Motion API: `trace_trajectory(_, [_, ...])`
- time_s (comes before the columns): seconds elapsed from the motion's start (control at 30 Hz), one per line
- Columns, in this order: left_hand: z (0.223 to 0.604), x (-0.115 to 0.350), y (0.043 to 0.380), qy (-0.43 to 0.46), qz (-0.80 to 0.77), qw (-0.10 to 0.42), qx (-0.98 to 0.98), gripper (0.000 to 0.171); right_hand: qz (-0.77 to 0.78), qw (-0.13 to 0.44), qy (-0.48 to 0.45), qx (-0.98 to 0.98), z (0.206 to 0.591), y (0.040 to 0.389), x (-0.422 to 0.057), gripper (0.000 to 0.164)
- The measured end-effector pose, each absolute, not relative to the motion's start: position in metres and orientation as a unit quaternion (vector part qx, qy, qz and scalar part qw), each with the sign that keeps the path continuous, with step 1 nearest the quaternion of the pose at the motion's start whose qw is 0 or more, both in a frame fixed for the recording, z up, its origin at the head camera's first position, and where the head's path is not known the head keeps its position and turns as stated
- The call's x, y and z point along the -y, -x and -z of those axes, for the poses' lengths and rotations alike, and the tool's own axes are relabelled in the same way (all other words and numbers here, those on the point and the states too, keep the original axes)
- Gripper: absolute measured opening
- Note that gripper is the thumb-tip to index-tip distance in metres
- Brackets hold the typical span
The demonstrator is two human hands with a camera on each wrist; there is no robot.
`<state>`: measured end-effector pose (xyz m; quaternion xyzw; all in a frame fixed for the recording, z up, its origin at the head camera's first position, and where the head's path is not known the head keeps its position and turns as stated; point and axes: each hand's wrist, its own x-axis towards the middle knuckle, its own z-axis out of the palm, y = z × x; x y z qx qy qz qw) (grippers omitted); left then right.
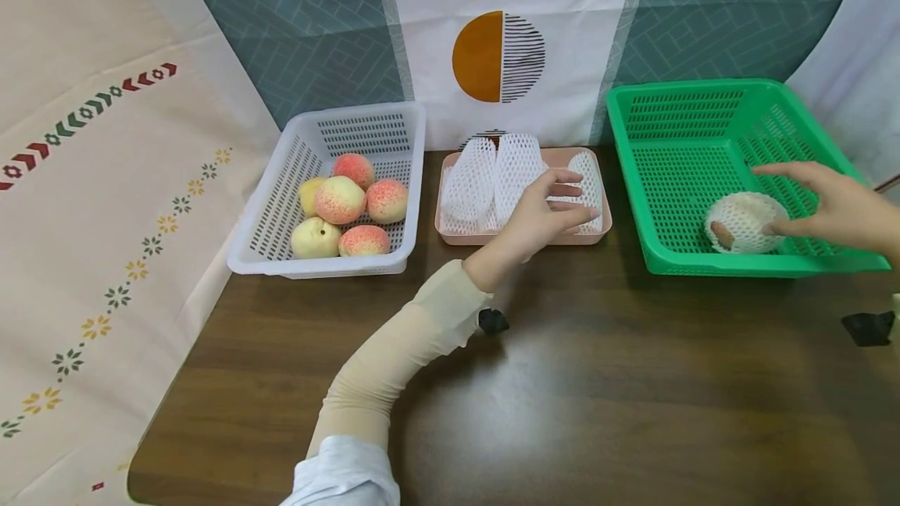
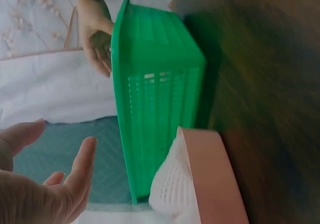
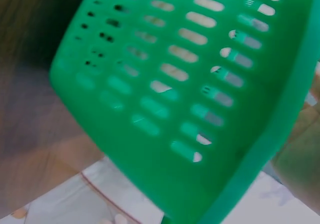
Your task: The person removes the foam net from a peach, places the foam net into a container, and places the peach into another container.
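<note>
My left hand hovers over the pink tray, fingers apart and holding nothing. White foam fruit nets lie in that tray, partly hidden by the hand. At the right, my right hand reaches over the rim of the green basket, thumb and fingers spread. Below it in the basket lies a round fruit in a white foam net, a brownish patch showing at one side. The thumb tip is close to the fruit; whether it touches I cannot tell. In the left wrist view my left hand appears with fingers parted.
A white basket at the left holds several peaches, pink and yellow. All three containers stand in a row at the back of the brown wooden table. Patterned cloth hangs behind them.
</note>
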<state>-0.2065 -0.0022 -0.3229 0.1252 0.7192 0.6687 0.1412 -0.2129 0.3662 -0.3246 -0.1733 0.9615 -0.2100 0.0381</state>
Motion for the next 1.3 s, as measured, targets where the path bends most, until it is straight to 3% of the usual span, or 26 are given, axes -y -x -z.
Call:
trace_trajectory(0.6, [0.336, -0.047, 0.204, -0.050, -0.721, 0.244, -0.646, 0.050, 0.186, 0.056, 0.198, -0.961, 0.346, 0.221, -0.380, 0.086])
trace_trajectory(1.07, [0.340, -0.069, 0.205, -0.008, -0.760, 0.263, -0.594, 0.049, 0.167, 0.056, 0.197, -0.965, 0.361, 0.226, -0.383, 0.085])
trace_trajectory(1.3, [0.342, -0.071, 0.207, 0.006, -0.770, 0.260, -0.582, 0.050, 0.188, 0.084, 0.187, -0.961, 0.362, 0.230, -0.380, 0.083])
